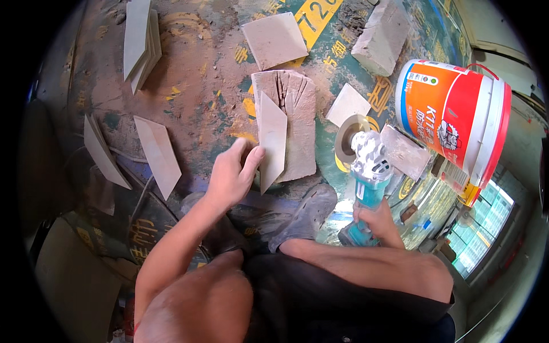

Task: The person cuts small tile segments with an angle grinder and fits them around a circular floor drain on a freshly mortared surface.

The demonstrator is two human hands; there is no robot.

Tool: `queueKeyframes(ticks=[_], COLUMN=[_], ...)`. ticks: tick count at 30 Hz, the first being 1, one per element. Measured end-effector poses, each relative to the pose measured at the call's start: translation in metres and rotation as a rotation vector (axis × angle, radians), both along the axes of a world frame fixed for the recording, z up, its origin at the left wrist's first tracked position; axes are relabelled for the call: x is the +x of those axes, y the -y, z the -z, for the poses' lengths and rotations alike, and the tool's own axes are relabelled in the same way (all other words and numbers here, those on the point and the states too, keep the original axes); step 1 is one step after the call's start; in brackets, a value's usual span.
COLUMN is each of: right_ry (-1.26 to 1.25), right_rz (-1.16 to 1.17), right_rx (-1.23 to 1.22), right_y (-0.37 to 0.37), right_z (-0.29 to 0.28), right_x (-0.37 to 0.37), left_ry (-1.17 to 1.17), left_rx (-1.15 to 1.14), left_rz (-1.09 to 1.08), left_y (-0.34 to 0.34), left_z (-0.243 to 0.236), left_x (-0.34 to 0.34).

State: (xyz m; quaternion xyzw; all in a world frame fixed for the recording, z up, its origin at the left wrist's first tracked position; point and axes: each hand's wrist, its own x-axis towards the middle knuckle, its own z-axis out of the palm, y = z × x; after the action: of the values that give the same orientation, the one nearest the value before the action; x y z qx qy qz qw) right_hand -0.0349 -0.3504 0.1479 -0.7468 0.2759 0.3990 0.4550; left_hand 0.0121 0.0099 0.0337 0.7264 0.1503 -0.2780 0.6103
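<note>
My left hand (231, 171) pinches the left edge of a pale, slanted-end tile piece (273, 140). That piece stands over a scored, dusty block (300, 128) with several grooves cut into its far end. My right hand (374, 218) is wrapped round the teal body of a cordless angle grinder (369, 171), held to the right of the block. The grinder's round disc (346, 140) points away from me, apart from the tile piece. Whether the disc is spinning, I cannot tell.
A squarish tile (275, 40) and a smaller tile offcut (350, 104) lie beyond the block. Slanted tile pieces (158, 154) lie left, with a stack (140, 46) farther off. An orange-and-red bucket (452, 111) and thick blocks (382, 37) are on the right. A cable (140, 200) runs near my left foot.
</note>
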Motion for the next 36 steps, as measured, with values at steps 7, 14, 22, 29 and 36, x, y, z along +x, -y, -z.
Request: queueKeyframes(ticks=[7, 14, 22, 29, 36], right_ry=[0.02, 0.067, -0.033, -0.049, -0.074], right_rz=[-0.03, -0.12, -0.337, -0.484, -0.52], right_rx=[-0.096, -0.084, 0.003, 0.077, 0.121], right_y=[-0.012, -0.022, -0.038, -0.041, -0.054], right_z=[-0.002, -0.004, -0.019, -0.017, -0.016], right_x=[-0.011, -0.015, 0.001, 0.011, 0.022], left_ry=[0.098, -0.024, -0.05, -0.031, 0.003], left_rx=[-0.028, -0.383, -0.393, -0.39, -0.363], left_rz=[0.087, -0.251, -0.424, -0.471, -0.49], left_y=[0.004, 0.004, 0.017, 0.022, 0.023], left_z=[0.007, 0.018, 0.009, 0.001, -0.002], left_x=[0.022, 0.031, 0.025, 0.028, 0.03])
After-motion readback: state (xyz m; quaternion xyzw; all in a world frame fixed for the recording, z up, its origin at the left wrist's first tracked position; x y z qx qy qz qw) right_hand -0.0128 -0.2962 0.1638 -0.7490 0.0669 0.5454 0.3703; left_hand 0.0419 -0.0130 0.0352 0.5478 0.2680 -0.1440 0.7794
